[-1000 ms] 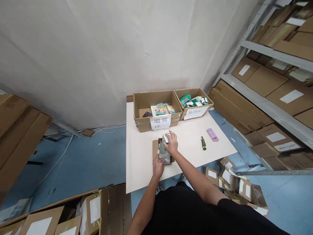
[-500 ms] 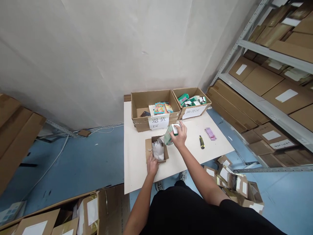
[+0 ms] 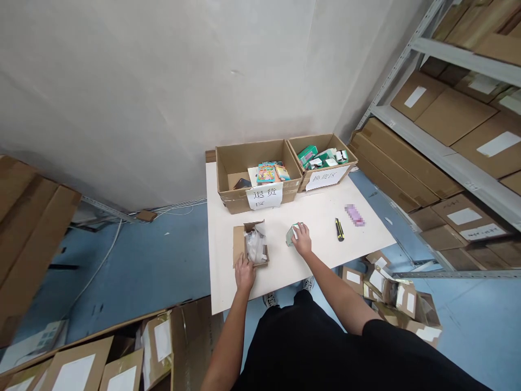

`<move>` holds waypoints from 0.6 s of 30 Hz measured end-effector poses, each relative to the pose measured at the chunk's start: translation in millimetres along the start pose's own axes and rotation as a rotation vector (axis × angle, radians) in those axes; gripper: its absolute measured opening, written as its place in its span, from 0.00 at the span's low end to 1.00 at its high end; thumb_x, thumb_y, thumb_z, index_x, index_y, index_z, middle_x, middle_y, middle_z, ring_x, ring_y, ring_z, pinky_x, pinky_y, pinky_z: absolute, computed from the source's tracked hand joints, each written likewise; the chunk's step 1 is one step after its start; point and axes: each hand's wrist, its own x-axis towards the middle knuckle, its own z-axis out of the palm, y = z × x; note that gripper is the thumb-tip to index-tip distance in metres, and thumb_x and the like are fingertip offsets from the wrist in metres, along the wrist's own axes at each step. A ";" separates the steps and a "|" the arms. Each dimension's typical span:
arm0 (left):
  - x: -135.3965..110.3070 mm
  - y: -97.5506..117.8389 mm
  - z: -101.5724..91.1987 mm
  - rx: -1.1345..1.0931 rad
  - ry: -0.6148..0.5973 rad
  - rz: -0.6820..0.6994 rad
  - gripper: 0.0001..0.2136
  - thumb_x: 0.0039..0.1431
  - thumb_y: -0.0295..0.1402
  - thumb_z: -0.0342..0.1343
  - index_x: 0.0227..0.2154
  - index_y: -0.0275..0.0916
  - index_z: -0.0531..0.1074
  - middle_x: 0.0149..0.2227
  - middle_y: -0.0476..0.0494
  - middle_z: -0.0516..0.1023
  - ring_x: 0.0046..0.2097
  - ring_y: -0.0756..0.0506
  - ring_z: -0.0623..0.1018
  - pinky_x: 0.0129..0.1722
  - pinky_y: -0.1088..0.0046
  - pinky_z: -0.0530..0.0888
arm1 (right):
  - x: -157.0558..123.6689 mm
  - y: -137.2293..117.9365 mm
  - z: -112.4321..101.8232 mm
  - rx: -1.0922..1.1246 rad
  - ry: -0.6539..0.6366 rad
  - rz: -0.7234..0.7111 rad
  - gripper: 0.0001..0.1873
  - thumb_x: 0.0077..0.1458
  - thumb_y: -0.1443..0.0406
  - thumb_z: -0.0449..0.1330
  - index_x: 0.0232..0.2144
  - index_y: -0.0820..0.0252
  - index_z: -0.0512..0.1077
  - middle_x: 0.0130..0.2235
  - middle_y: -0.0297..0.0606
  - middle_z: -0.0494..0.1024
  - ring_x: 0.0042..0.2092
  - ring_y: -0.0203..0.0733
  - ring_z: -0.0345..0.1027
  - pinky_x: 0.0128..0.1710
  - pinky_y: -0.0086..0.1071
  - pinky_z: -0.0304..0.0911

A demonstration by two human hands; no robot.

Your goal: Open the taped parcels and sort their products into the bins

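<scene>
A small open cardboard box (image 3: 239, 239) stands on the left part of the table, with crumpled clear plastic wrap (image 3: 255, 247) inside. My left hand (image 3: 245, 272) is closed on its near left edge, fingers over the flap. To the right of it, my right hand (image 3: 302, 239) grips a small green-and-white carton (image 3: 290, 235) from above, low over the table or on it; I cannot tell which. A black-and-yellow utility knife (image 3: 339, 229) lies to the right of that hand.
Two large cardboard boxes with handwritten signs stand at the back: the left box (image 3: 232, 202) has colourful booklets, the right box (image 3: 299, 185) green cartons. A blurred pink item (image 3: 355, 215) lies on the right. Shelving (image 3: 443, 146) and piled parcels (image 3: 386, 290) flank the table (image 3: 228, 296).
My right hand has brought the green-and-white carton away from the small box, down toward the table. My left hand and the small box have shifted slightly left. The view has tilted a little.
</scene>
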 end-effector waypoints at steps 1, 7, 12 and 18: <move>-2.6 0.2 -0.4 0.013 0.000 -0.024 0.08 0.58 0.28 0.57 0.35 0.42 0.81 0.46 0.35 0.82 0.71 0.29 0.64 0.66 0.46 0.68 | -5.4 4.0 1.6 0.006 -0.018 -0.062 0.22 0.64 0.66 0.53 0.57 0.59 0.75 0.68 0.47 0.67 0.72 0.57 0.50 0.65 0.51 0.63; 7.8 23.1 -11.3 -0.090 0.086 -0.055 0.24 0.57 0.23 0.54 0.56 0.38 0.75 0.60 0.32 0.75 0.70 0.31 0.65 0.67 0.49 0.67 | -6.8 13.0 -7.0 -0.039 -0.089 -0.087 0.23 0.65 0.65 0.56 0.61 0.54 0.73 0.73 0.48 0.58 0.75 0.64 0.41 0.70 0.64 0.50; 65.4 56.9 -25.2 -0.292 0.097 -0.037 0.28 0.64 0.28 0.51 0.67 0.37 0.65 0.71 0.34 0.64 0.72 0.34 0.62 0.70 0.49 0.65 | -13.3 10.0 -8.2 -0.017 -0.123 0.042 0.27 0.65 0.64 0.56 0.66 0.45 0.70 0.77 0.42 0.49 0.75 0.66 0.40 0.70 0.67 0.45; 72.3 52.9 -23.9 -0.213 0.049 -0.284 0.29 0.55 0.24 0.54 0.62 0.37 0.72 0.66 0.30 0.71 0.73 0.28 0.60 0.67 0.43 0.66 | -29.2 24.6 4.0 0.225 0.010 0.183 0.38 0.59 0.64 0.59 0.71 0.52 0.60 0.76 0.48 0.46 0.72 0.59 0.53 0.62 0.50 0.67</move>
